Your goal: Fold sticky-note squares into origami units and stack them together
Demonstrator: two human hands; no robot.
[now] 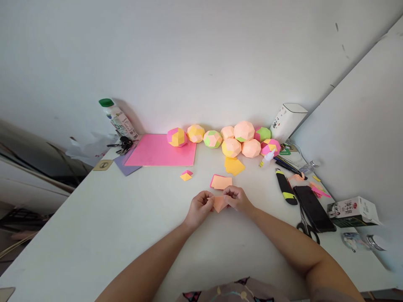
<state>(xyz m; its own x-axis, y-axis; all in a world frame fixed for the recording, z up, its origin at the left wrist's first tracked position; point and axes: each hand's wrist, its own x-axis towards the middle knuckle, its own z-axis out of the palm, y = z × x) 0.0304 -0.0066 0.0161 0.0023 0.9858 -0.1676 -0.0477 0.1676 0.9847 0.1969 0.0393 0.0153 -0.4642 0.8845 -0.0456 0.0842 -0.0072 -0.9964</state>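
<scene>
Between my two hands is a small peach piece of paper (219, 204), folded to a point at its lower edge. My left hand (201, 206) pinches its left side, and my right hand (237, 200) pinches the right side. Just beyond the fingers lies a small stack of peach and pink paper (222, 182). Yellow paper sheets (234, 166) lie a little farther back. To the left rests a small folded pink and yellow paper piece (186, 175), apart from both hands.
Several faceted paper balls (244, 131) line the wall, one on a pink board (157, 153). A bottle (121, 119) stands back left. On the right are a glue bottle (267, 158), a cutter (286, 187), scissors (306, 226), a phone (314, 209) and a carton (354, 211).
</scene>
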